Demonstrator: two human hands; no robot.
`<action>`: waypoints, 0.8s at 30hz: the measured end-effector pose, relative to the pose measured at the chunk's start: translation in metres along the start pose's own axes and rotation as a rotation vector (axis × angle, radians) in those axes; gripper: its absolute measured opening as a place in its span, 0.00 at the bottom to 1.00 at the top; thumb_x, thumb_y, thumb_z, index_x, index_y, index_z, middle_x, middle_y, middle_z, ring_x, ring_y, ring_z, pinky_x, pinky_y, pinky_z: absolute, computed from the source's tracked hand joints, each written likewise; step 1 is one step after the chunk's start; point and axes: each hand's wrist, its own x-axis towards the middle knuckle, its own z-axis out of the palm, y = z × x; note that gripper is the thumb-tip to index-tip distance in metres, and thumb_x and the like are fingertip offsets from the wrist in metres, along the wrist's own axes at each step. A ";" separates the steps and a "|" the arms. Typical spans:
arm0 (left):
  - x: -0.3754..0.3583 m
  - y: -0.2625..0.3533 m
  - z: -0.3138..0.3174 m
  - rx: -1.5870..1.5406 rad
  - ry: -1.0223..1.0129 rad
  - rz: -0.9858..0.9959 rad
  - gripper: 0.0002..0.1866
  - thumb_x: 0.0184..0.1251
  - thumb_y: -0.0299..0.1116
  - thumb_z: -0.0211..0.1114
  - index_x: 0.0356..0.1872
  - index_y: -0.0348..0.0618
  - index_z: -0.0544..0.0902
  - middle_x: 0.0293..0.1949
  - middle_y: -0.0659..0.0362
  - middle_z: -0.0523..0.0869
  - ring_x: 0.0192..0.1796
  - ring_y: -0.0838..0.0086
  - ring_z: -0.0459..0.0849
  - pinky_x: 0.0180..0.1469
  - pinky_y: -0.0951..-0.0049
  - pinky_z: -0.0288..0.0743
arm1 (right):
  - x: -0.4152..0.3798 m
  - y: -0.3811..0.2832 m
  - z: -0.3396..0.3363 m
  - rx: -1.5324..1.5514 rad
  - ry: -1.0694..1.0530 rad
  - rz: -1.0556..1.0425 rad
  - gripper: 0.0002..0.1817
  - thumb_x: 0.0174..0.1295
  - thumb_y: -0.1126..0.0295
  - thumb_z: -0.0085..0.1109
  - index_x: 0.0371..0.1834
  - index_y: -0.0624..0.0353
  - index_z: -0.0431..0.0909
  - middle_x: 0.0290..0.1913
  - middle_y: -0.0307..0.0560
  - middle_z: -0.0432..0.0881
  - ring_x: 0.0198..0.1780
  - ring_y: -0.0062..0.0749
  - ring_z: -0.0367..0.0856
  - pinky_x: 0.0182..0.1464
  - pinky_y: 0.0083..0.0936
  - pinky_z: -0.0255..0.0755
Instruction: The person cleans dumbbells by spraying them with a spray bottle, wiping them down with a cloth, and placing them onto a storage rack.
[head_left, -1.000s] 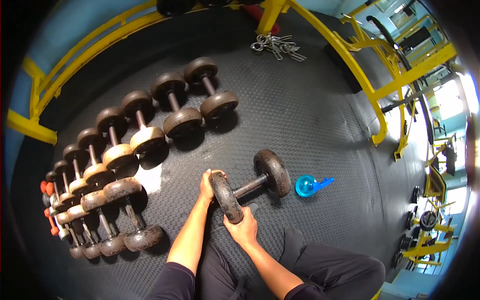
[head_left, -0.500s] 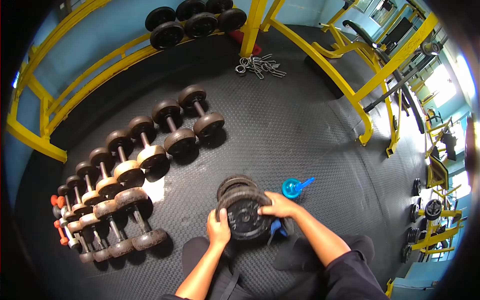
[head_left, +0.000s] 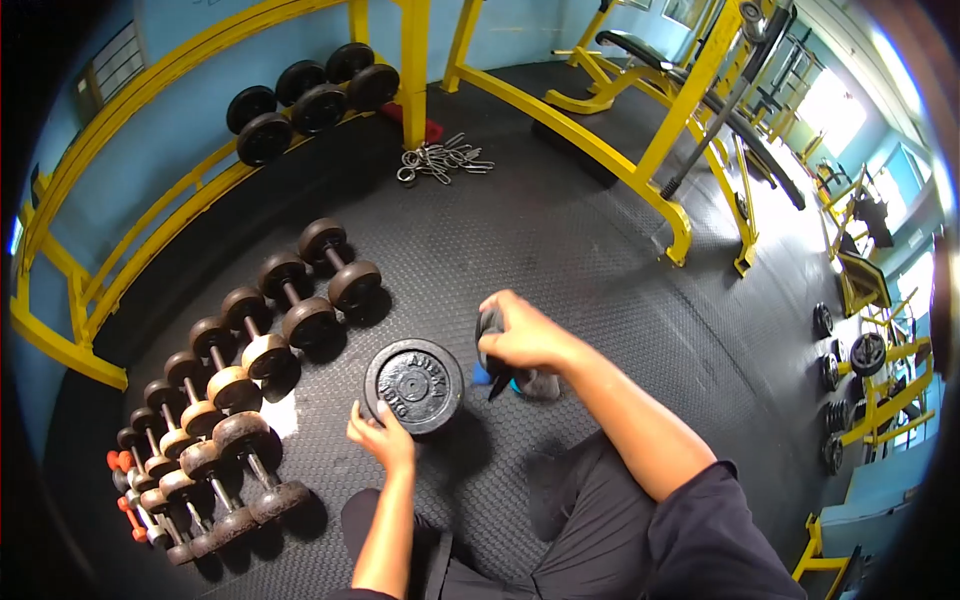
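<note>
A black dumbbell [head_left: 414,384] stands on end in front of me, its round upper face with raised lettering turned up. My left hand [head_left: 383,437] grips the near left side of its rim, thumb against the edge. To the right of the dumbbell, my right hand [head_left: 520,335] is raised and closed around a dark cloth [head_left: 489,335], part of which hangs below the fingers. Behind that hand, a teal-blue object [head_left: 516,386] on the floor is mostly hidden.
Rows of worn dumbbells [head_left: 228,387] stand on the black rubber floor at left. A yellow rack [head_left: 170,235] holding several dumbbells is beyond them. Metal spring clips [head_left: 440,160] lie by its post. Yellow gym machines [head_left: 665,150] and weight plates [head_left: 829,370] are at right.
My right hand has let go of the dumbbell, moved up and right, and now holds the cloth. The dumbbell has shifted left and up in view, lettered face upward; the camera view has turned.
</note>
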 end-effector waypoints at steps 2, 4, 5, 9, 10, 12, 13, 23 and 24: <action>-0.046 -0.007 -0.014 -0.039 -0.037 0.477 0.16 0.66 0.29 0.66 0.52 0.35 0.76 0.49 0.46 0.74 0.50 0.58 0.73 0.59 0.58 0.70 | -0.009 0.007 -0.024 -0.064 0.040 -0.066 0.30 0.55 0.66 0.62 0.63 0.62 0.71 0.62 0.68 0.72 0.56 0.56 0.80 0.59 0.37 0.76; -0.082 -0.004 -0.015 -0.061 -0.678 0.734 0.18 0.61 0.26 0.67 0.51 0.36 0.73 0.51 0.45 0.73 0.53 0.58 0.73 0.59 0.59 0.70 | -0.019 0.007 -0.040 0.033 0.095 -0.038 0.26 0.55 0.68 0.58 0.61 0.57 0.74 0.60 0.63 0.70 0.61 0.50 0.74 0.64 0.35 0.69; -0.102 0.003 -0.004 -0.110 -0.851 0.542 0.21 0.59 0.27 0.68 0.53 0.36 0.72 0.53 0.45 0.73 0.55 0.56 0.73 0.60 0.58 0.69 | -0.020 0.008 -0.047 0.043 0.124 -0.011 0.27 0.55 0.69 0.58 0.61 0.56 0.74 0.61 0.63 0.70 0.62 0.51 0.73 0.65 0.35 0.69; -0.127 0.011 0.091 0.015 -0.976 0.468 0.38 0.55 0.30 0.73 0.67 0.37 0.65 0.61 0.42 0.70 0.67 0.47 0.67 0.70 0.52 0.63 | -0.037 0.022 -0.069 0.024 0.364 0.049 0.28 0.55 0.71 0.59 0.63 0.62 0.73 0.64 0.66 0.69 0.65 0.53 0.73 0.68 0.37 0.67; -0.129 0.009 0.117 0.078 -0.960 0.490 0.44 0.54 0.32 0.74 0.72 0.38 0.60 0.65 0.40 0.68 0.71 0.45 0.64 0.73 0.51 0.60 | -0.041 0.032 -0.075 -0.081 0.494 0.006 0.30 0.54 0.71 0.61 0.63 0.65 0.72 0.63 0.69 0.70 0.64 0.56 0.75 0.66 0.37 0.70; -0.127 0.008 0.162 0.141 -1.014 0.471 0.55 0.52 0.37 0.77 0.77 0.38 0.51 0.72 0.37 0.60 0.76 0.42 0.57 0.77 0.50 0.54 | -0.049 0.046 -0.090 -0.209 0.615 -0.034 0.32 0.54 0.70 0.64 0.64 0.68 0.71 0.61 0.72 0.72 0.62 0.59 0.77 0.64 0.38 0.73; -0.121 0.008 0.179 0.101 -1.096 0.502 0.59 0.49 0.41 0.79 0.78 0.38 0.49 0.76 0.37 0.56 0.79 0.42 0.52 0.79 0.50 0.51 | -0.056 0.048 -0.100 -0.135 0.593 -0.001 0.31 0.53 0.70 0.66 0.62 0.69 0.73 0.59 0.71 0.74 0.62 0.58 0.77 0.64 0.38 0.72; -0.123 -0.001 0.146 -0.010 -1.020 0.415 0.18 0.57 0.44 0.73 0.36 0.39 0.82 0.36 0.49 0.81 0.41 0.52 0.82 0.47 0.54 0.76 | -0.064 0.064 -0.111 -0.044 0.707 0.045 0.15 0.58 0.70 0.62 0.46 0.68 0.83 0.42 0.65 0.85 0.46 0.51 0.87 0.51 0.36 0.77; -0.125 0.008 0.126 -0.040 -1.027 0.272 0.17 0.55 0.42 0.73 0.36 0.38 0.80 0.34 0.48 0.81 0.40 0.51 0.82 0.46 0.54 0.76 | -0.061 0.065 -0.109 -0.029 0.715 0.028 0.15 0.58 0.70 0.61 0.46 0.68 0.83 0.42 0.64 0.85 0.44 0.51 0.88 0.49 0.36 0.77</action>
